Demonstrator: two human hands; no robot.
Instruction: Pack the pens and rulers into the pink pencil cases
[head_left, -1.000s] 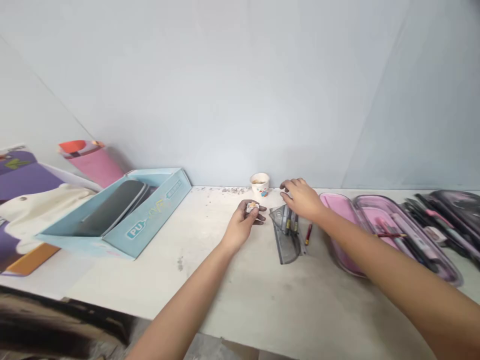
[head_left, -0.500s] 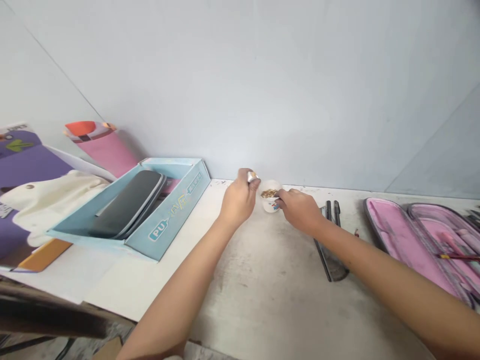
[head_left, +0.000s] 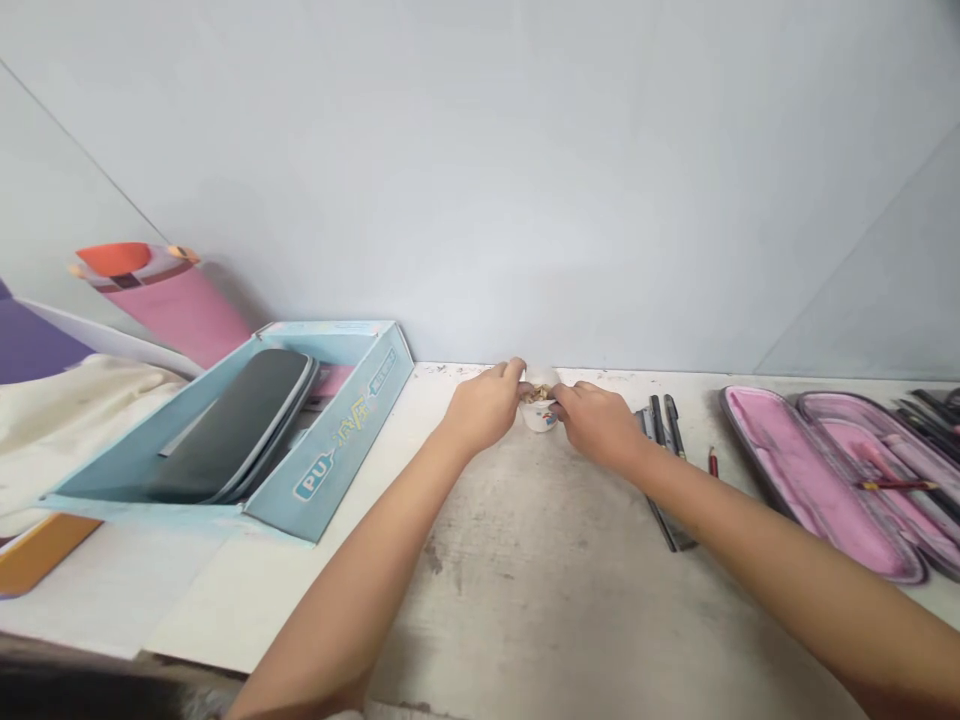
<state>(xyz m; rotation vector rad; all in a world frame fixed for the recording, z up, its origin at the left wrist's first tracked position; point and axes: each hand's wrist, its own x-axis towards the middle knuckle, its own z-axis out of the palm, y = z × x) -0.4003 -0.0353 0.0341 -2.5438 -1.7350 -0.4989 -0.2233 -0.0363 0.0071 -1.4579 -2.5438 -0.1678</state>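
Note:
A small white paper cup [head_left: 537, 422] with a coloured print stands on the table near the wall, with yellowish-brown bits, like pencil shavings, inside. My right hand [head_left: 602, 428] pinches the cup's right rim, thumb and fingers closed. My left hand [head_left: 486, 408] is at the cup's left side, its fingertips at the opening over the bits. Its fingers are drawn together, and what they hold, if anything, is hidden.
Left stands a light blue box [head_left: 300, 510] holding a grey case [head_left: 240, 425], beside a pink roll [head_left: 184, 310] and white cloth [head_left: 90, 415]. Right lie black pens [head_left: 675, 425], a red pencil [head_left: 713, 462] and an open pink pencil case [head_left: 814, 480]. A wall [head_left: 480, 200] rises behind.
My left hand has moved right to the cup's opening; the small white and orange thing it held is out of sight. My right hand stays on the cup. The view has shifted right.

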